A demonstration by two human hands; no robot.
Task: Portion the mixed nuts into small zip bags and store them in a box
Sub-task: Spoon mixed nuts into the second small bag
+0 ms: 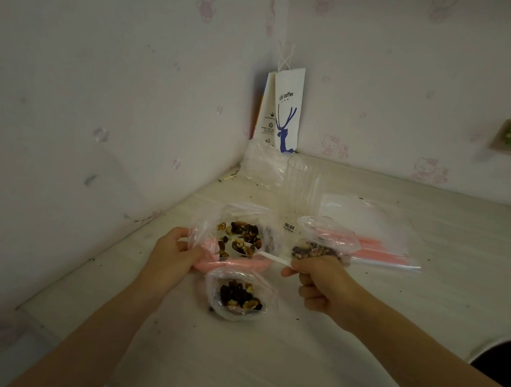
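Big nut bag [245, 224]: mid-table, mouth open, left hand [171, 253] gripping its left rim. Spoon [273, 258]: bowl inside the bag, handle pinched by right hand [316, 286]. Filled small bags: near bag [238, 300] against its front edge, right bag [322, 246] just beside. Table [256, 372] bare toward the person.

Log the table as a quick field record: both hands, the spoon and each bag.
left hand: grips the big bag at its rim, holding it open
right hand: pinches the spoon handle, bowl among the big bag's nuts
near small bag: holds nuts, looks unsealed
right small bag: holds nuts, looks unsealed
empty bags: pile at far right
box: not identifiable
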